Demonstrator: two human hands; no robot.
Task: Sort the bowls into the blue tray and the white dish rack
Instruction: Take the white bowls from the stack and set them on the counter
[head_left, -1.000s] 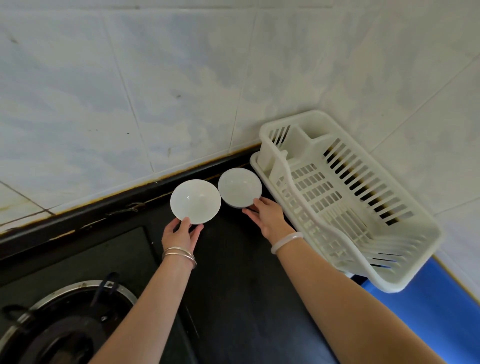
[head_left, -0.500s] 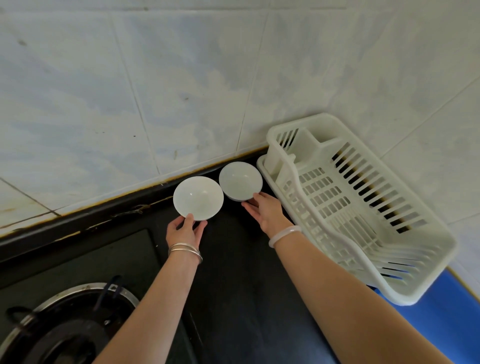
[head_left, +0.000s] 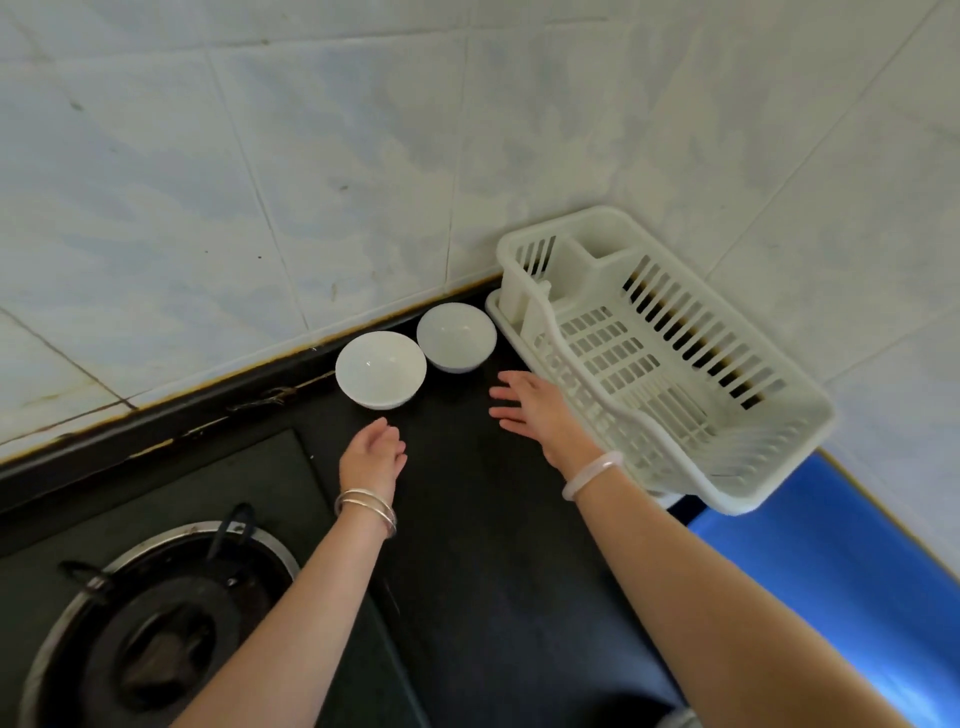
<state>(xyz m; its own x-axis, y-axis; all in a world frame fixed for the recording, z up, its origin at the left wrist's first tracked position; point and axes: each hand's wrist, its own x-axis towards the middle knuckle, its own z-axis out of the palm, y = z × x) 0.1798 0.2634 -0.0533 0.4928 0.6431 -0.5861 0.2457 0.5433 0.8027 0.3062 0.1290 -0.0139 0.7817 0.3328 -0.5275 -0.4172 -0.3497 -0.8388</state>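
Two white bowls stand upright side by side on the black counter near the tiled wall: the left bowl (head_left: 380, 368) and the right bowl (head_left: 456, 336). My left hand (head_left: 371, 457) hovers just below the left bowl, fingers loosely curled, holding nothing. My right hand (head_left: 535, 410) is open with fingers spread, a little below and right of the right bowl, touching neither. The empty white dish rack (head_left: 654, 358) lies to the right against the wall. Part of the blue tray (head_left: 841, 577) shows at the lower right, under the rack's near end.
A gas burner (head_left: 156, 634) with a metal ring sits at the lower left in the black stove top. Tiled walls meet in the corner behind the bowls and the rack. Dark counter (head_left: 493, 597) stretches between my arms.
Both hands have let go of the bowls and drawn back toward me. The two bowls now rest on the counter by the wall.
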